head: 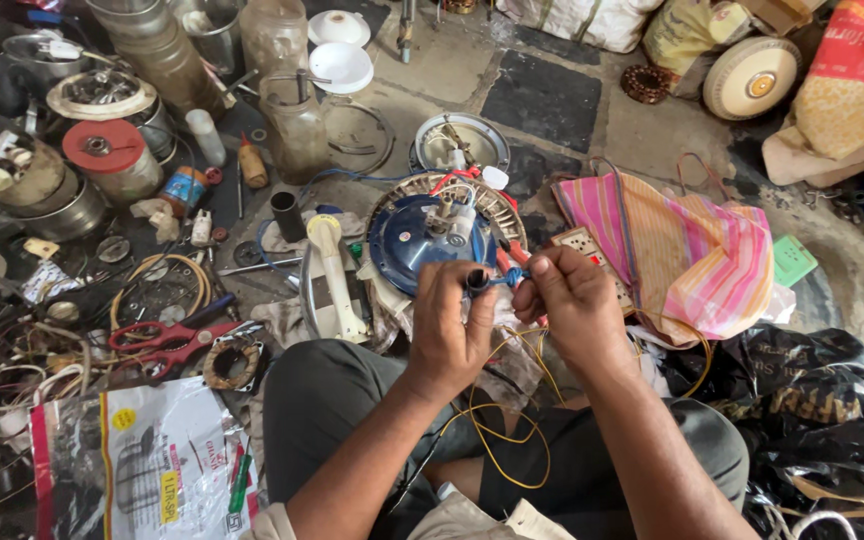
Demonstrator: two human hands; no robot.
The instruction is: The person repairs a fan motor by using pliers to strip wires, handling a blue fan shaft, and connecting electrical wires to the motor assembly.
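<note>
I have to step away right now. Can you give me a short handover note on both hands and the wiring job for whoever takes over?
Left hand: pinching a small black piece at the wire end.
Right hand: gripping the blue wire right beside it.
Blue fan motor lies on the floor just ahead, cover off, its wires exposed. Yellow wires hang loose over the lap. Red scissors lie to the left.
Done: motor opened.
Left: the wire joint is in hand, unfinished as far as can be seen; motor not closed.

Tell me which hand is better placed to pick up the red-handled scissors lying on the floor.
Left, probably. The red-handled scissors lie on the person's left side, nearer the left hand than the right hand. Both hands are busy, though: they pinch the blue wire between them, so one would have to let go first.
</note>
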